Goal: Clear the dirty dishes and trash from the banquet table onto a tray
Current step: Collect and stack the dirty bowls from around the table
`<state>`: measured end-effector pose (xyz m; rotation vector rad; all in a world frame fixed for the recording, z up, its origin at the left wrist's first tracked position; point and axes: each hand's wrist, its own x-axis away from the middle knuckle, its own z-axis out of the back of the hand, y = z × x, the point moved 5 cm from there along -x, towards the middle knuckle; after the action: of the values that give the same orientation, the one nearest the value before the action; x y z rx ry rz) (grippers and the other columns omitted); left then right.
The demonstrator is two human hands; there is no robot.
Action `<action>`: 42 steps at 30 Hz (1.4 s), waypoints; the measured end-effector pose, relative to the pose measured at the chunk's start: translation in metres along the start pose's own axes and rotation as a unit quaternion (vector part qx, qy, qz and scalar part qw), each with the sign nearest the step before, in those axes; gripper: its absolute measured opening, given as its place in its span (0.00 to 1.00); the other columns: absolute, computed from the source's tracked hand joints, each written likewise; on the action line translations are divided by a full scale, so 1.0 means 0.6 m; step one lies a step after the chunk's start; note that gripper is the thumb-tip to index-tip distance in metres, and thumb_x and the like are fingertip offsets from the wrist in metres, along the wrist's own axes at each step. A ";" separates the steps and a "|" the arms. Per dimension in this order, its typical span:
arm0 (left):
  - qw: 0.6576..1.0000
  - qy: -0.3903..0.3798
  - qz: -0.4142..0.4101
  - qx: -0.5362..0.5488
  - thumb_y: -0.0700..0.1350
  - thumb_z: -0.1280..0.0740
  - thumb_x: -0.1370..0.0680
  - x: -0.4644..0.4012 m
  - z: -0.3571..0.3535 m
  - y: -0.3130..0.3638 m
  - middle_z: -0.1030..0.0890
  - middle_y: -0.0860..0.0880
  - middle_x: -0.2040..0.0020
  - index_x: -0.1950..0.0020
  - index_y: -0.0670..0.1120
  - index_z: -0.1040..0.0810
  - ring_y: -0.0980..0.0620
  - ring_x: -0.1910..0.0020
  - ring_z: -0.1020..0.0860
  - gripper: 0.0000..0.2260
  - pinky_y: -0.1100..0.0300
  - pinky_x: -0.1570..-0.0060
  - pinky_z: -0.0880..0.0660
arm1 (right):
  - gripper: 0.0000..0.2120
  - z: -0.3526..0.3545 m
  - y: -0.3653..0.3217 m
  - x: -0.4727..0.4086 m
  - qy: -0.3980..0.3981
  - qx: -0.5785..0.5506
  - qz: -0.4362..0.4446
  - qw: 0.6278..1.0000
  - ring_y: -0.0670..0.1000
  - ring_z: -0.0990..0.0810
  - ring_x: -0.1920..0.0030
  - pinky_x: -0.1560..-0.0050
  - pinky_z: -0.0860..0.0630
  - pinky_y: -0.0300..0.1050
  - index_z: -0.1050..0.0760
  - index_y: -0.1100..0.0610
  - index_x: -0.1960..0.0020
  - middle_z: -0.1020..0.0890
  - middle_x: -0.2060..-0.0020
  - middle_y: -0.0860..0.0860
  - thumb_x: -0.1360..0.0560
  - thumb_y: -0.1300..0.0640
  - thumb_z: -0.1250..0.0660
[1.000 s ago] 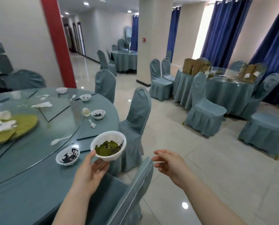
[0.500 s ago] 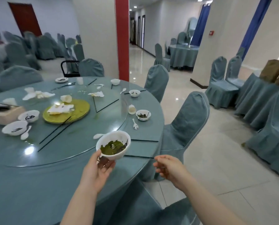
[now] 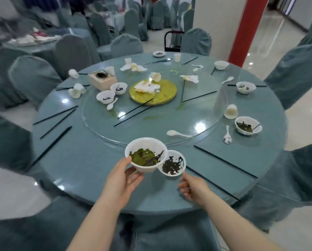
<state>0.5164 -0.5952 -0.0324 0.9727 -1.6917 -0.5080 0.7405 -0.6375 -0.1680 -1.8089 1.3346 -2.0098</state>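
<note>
The left hand (image 3: 121, 180) holds a white bowl (image 3: 145, 154) with green food scraps in it. The thumb sits on the rim and the fingers curl under the bottom, so the bowl stays level and the wet scraps do not spill. It is lifted just above the near edge of the round worktop (image 3: 82, 160).

A smaller bowl (image 3: 172, 163) with dark scraps sits right beside it, and their rims touch. The right hand (image 3: 194, 190) is just below this small bowl with its fingers loosely bent. I cannot tell if it has hold of the bowl yet. It looks like the two bowls are being brought together so they can be stacked and carried in one go.

Lots is left to clear: more dirty bowls, like the one on the right (image 3: 248, 125), white spoons, tipped cups, black chopsticks, crumpled napkins and a gold plate (image 3: 162, 95) on the glass turntable. No tray can be seen.
</note>
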 end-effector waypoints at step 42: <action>0.989 0.047 -0.082 0.115 0.47 0.35 0.21 0.130 -0.352 -0.192 0.22 0.40 0.49 0.39 0.47 0.27 0.44 0.51 0.21 0.12 0.50 0.53 0.24 | 0.10 0.578 -0.244 0.033 -0.012 0.002 0.074 0.997 0.48 0.29 0.79 0.75 0.31 0.38 0.27 0.58 0.62 0.29 0.79 0.49 0.24 0.56 0.37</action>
<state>0.7457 -0.6962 -0.0003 1.2924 -1.6176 -0.3720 1.0957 -0.7390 -0.0932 -1.6740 1.4115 -1.9073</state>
